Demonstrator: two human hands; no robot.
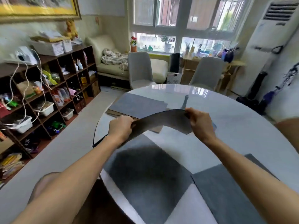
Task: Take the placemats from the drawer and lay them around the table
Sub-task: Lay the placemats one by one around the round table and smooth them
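Two mats (226, 191) already lie flat near me on the table (234, 120) while my left hand (120, 126) and right hand (199, 122) pinch opposite ends of a sagging placemat (161, 120), probably to lay it beside the far stack (137, 103).

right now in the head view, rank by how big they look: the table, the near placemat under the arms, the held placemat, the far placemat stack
1. table
2. near placemat, though closeness inflates it
3. held placemat and far placemat stack: too alike to rank; one is bent, the other farther.

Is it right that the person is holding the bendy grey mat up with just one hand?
Not quite. The head view shows both hands holding it: the left hand grips one end of the bendy grey mat and the right hand grips the other, above the table.
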